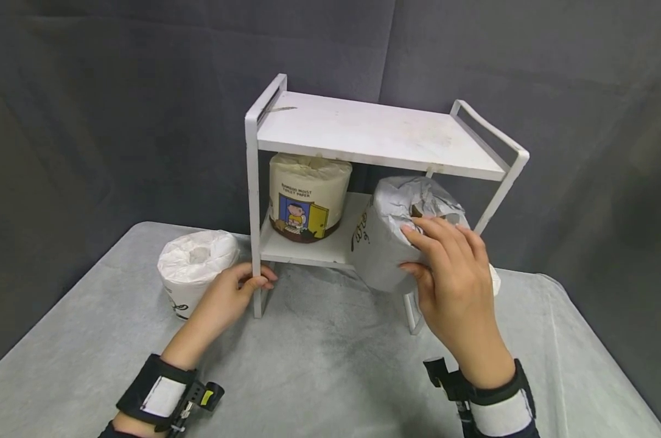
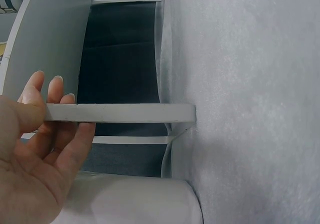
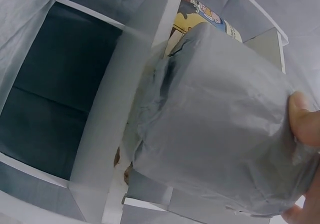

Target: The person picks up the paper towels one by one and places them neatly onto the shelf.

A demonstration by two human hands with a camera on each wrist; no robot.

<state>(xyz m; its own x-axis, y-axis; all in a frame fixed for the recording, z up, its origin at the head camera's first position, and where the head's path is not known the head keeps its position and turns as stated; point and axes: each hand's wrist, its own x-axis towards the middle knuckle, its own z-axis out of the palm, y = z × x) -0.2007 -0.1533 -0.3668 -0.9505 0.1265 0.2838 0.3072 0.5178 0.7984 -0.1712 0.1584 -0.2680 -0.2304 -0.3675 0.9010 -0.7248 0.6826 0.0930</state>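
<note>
My right hand (image 1: 452, 274) grips a wrapped toilet paper roll (image 1: 385, 243) by its upper end. The roll is tilted at the front right of the white two-tier rack (image 1: 363, 131), overlapping the lower shelf's edge. In the right wrist view the grey-white wrapper (image 3: 215, 124) fills the middle, thumb and fingertips at its right side. Around the rack's front left leg (image 2: 125, 113), the thumb and fingers of my left hand (image 1: 237, 286) are curled. A cream toilet paper roll (image 1: 308, 198) with a cartoon print stands upright on the lower shelf's left part.
Beside the left forearm, a white wrapped roll (image 1: 196, 271) stands on the cloth-covered table (image 1: 319, 365). A sliver of another white object (image 1: 495, 280) shows behind the right hand. Dark grey fabric (image 1: 144, 109) hangs behind the rack, whose top shelf has raised side rails.
</note>
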